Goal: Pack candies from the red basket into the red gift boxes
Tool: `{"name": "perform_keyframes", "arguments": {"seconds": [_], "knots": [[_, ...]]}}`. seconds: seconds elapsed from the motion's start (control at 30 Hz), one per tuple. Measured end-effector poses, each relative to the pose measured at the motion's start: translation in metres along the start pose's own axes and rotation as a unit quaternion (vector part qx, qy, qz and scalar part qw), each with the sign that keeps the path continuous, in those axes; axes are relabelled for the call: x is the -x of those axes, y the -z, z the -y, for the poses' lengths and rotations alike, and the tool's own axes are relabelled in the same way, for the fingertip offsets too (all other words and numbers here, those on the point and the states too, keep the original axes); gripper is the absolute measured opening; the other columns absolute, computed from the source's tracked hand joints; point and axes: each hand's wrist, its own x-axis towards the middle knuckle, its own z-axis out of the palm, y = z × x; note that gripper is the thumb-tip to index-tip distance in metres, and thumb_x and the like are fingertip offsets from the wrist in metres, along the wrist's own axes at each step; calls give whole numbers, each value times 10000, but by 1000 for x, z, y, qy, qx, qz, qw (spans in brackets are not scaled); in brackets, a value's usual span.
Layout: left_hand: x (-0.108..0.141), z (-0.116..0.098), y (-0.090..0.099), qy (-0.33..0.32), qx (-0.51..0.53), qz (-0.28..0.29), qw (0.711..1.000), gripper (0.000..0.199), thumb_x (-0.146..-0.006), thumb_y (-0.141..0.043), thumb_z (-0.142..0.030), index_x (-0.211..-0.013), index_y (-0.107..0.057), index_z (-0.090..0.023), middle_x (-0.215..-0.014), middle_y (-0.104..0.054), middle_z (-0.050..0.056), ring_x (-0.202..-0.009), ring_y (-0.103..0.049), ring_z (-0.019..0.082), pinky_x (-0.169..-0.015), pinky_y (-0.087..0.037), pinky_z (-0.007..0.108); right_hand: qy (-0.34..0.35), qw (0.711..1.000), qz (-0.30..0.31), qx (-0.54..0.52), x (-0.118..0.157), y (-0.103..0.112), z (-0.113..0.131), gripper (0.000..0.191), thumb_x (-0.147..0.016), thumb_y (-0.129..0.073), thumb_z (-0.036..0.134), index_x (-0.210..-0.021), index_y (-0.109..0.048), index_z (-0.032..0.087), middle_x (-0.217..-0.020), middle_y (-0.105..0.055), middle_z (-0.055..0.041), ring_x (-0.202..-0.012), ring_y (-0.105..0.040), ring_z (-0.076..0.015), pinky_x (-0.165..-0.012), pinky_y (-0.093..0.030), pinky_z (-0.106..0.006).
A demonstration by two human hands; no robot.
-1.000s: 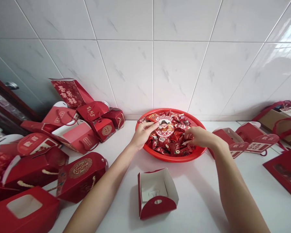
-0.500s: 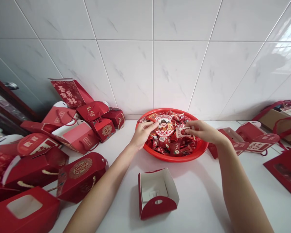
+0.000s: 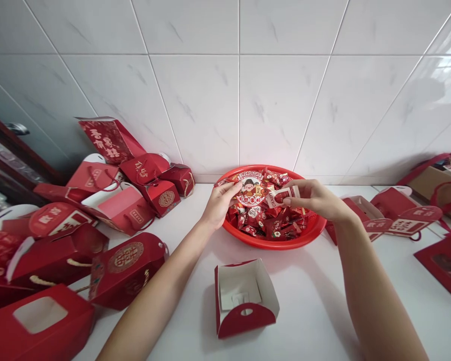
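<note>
A red oval basket (image 3: 274,243) full of red-wrapped candies (image 3: 274,225) stands against the tiled wall. Over its left part, my left hand (image 3: 220,201) pinches the edge of a round printed packet (image 3: 250,191) with cartoon figures. My right hand (image 3: 315,199), above the basket's right side, grips a small white and red candy packet (image 3: 284,195) between thumb and fingers. The two packets almost meet or overlap. In front of the basket sits an open red box (image 3: 247,321) with a white inside; neither hand touches it.
Several red gift boxes (image 3: 126,260) with rope or ribbon handles are heaped on the left. More red boxes (image 3: 409,220) lie on the right, near a brown cardboard box (image 3: 421,186). White tiles (image 3: 195,110) rise behind the white tabletop (image 3: 304,311).
The view has shifted slightly. My right hand has tilted its candy packet. Both hands keep their hold above the basket.
</note>
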Motion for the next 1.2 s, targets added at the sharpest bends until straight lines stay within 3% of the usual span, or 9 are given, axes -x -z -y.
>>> {"name": "perform_keyframes", "arguments": {"seconds": [0.17,0.37,0.5,0.77,0.87,0.97,1.0,1.1,1.2], "knots": [[0,-1,-1,-4,18,-6,1000,383,-587,-902,-453,-819,-797,-166,-913,-746,49,-885,-641,193,-705,-504,259,13,999,-2,-44,-4,-8,1,352,-745,-819,493,-736,-665,177,-678,-644,-9,-643,-592,-168,-600,-468,-301],[0,-1,-2,5,49,-8,999,433,-541,-926,-472,-816,-797,-164,-937,-741,43,-855,-639,163,-698,-513,239,31,995,-37,-84,-10,-14,-6,326,-762,-794,486,-812,-672,188,-797,-673,-24,-785,-657,-213,-758,-543,-362],[-1,-1,-1,5,52,-5,999,407,-556,-928,-455,-809,-796,-164,-929,-744,42,-849,-645,158,-687,-502,229,18,996,-28,-78,-13,-17,-10,272,-761,-772,431,-809,-647,194,-796,-655,-12,-775,-673,-215,-744,-543,-359],[-1,-3,-2,-3,93,-18,995,355,-561,-928,-411,-779,-777,-175,-879,-767,25,-807,-676,165,-716,-503,255,-17,996,-9,89,-11,-18,-6,235,-815,-603,372,-655,-548,209,-639,-558,12,-633,-544,-161,-583,-433,-286],[0,-4,-3,-5,100,-20,995,359,-542,-938,-410,-763,-775,-179,-865,-769,18,-799,-678,161,-714,-506,251,-50,965,2,258,-12,-23,-7,272,-829,-564,274,-584,-460,219,-568,-457,29,-566,-463,-140,-546,-374,-275],[1,-4,-4,-4,101,-23,995,378,-510,-952,-418,-746,-776,-181,-848,-764,8,-801,-671,149,-718,-514,238,-79,909,-3,409,-15,-31,-7,70,-765,-618,147,-718,-595,194,-728,-593,-33,-720,-564,-206,-618,-394,-299],[1,-4,-4,-5,100,-24,995,382,-509,-952,-422,-749,-778,-181,-852,-764,8,-806,-671,148,-720,-517,238,-71,900,-13,429,-16,-35,-6,110,-747,-632,112,-832,-649,180,-853,-643,-74,-827,-597,-245,-671,-415,-312],[1,-5,-4,-6,90,-23,996,389,-518,-946,-429,-768,-786,-179,-878,-772,21,-816,-676,156,-720,-520,242,4,904,-4,428,-18,-47,-2,305,-763,-604,38,-1022,-690,173,-1084,-674,-125,-1060,-600,-291,-836,-438,-336],[0,-4,-4,-5,86,-21,996,392,-521,-942,-433,-771,-786,-176,-893,-780,39,-827,-685,169,-726,-522,250,34,914,78,396,-21,-60,-1,259,-772,-574,-10,-876,-703,189,-976,-716,-88,-1021,-629,-264,-847,-431,-312]]}}
